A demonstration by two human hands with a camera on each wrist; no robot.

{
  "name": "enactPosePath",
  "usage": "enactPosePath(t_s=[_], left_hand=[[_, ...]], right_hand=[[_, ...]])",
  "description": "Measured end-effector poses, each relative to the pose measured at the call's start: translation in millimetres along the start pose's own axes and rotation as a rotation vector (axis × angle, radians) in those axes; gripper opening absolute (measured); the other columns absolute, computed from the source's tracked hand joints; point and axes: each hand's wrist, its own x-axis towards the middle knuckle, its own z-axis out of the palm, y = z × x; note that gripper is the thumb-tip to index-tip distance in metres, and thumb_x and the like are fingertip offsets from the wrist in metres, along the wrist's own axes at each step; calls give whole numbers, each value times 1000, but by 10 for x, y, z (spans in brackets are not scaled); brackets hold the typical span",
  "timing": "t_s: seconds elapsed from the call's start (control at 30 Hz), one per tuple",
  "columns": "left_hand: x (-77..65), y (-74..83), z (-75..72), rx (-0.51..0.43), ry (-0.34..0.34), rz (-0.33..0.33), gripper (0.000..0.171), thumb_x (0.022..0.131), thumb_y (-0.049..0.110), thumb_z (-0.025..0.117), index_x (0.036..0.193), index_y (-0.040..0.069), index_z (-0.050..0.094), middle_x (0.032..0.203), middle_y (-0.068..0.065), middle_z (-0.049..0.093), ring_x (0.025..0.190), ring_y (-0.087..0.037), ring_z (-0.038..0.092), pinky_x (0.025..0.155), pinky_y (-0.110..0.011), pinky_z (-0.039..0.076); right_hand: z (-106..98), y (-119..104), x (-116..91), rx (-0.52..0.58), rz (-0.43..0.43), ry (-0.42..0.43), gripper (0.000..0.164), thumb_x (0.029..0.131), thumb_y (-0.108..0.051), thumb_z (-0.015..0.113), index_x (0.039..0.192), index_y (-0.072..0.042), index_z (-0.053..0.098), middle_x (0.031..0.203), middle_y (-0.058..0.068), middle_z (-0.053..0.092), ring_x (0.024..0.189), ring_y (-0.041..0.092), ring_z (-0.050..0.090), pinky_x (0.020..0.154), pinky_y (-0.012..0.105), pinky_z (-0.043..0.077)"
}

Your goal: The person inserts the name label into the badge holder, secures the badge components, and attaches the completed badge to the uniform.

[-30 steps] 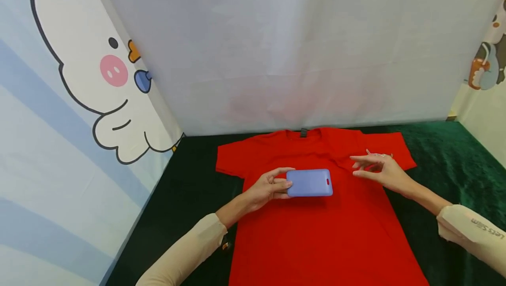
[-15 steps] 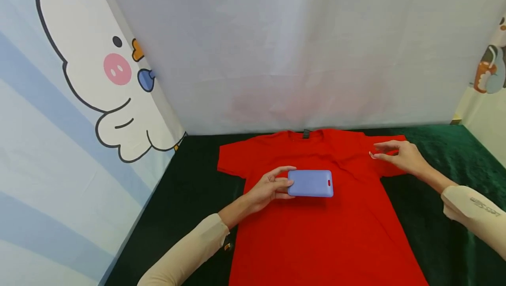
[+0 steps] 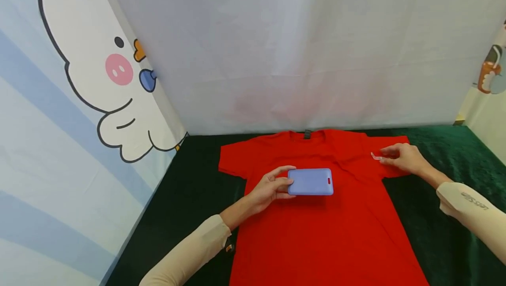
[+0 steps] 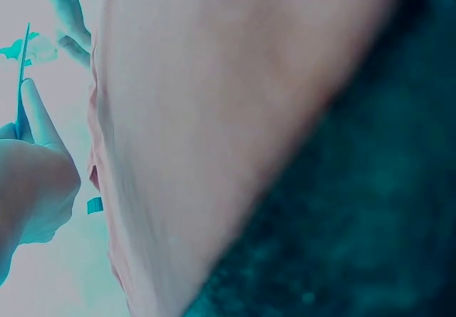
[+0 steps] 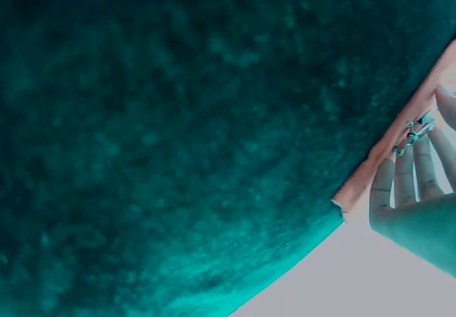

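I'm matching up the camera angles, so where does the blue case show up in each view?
Head: the blue case sits below and right of centre, in the left hand.
Left wrist: it is a thin edge-on strip at upper left.
Right wrist: not in it.
Shared landmark: the dark green cloth, in all three.

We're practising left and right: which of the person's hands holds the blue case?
The left hand, gripping the blue case by one end; the right hand holds a small, pale item.
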Motion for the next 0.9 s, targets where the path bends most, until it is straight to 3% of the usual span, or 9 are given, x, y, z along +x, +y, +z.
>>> enactPosePath(t_s=[0.17,0.3,0.63,0.9], left_hand=[[4,-9,7,-12,17,-1,43,104,15,59,147,18,52,117,-7,70,95,-17,72,93,-38,61],[4,-9,8,-13,32,1,43,104,16,59,147,18,53,116,-7,70,94,-17,72,92,-38,62],[0,6,7,-8,31,-1,43,104,14,58,147,17,53,112,-4,70,92,-16,72,92,-38,61],[-26,-1,3,18,34,0,43,104,15,59,146,17,54,115,-6,71,90,-15,73,91,-37,62]], right_hand=[[-17,10,-8,-4,14,-8,35,93,-10,73,118,14,68,114,34,70,97,43,64,79,46,57],[-13,11,-8,-17,11,-5,31,94,-11,73,115,11,71,111,31,71,88,31,63,71,30,52],[16,3,-58,7,25,34,24,96,-14,71,108,7,75,100,25,75,72,6,49,60,23,42],[44,-57,-137,33,15,54,22,94,-13,73,106,4,77,95,20,77,67,0,50,57,23,44]])
